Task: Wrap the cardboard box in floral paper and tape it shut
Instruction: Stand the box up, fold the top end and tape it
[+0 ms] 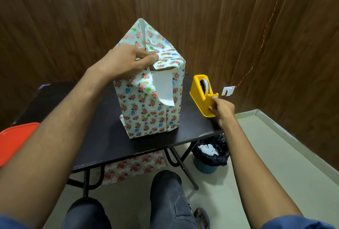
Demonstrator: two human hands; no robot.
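Floral paper (pixel 146 111) covers the box (pixel 166 70) standing upright on the black table (pixel 102 137). Left hand (pixel 126 61) pinches a top fold under its thumb; right hand (pixel 221 109) pinches at the yellow tape dispenser (pixel 199 96) beside it.

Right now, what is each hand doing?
Left hand: holds the floral paper folded on the box top.
Right hand: pinching at the tape dispenser's cutter end.
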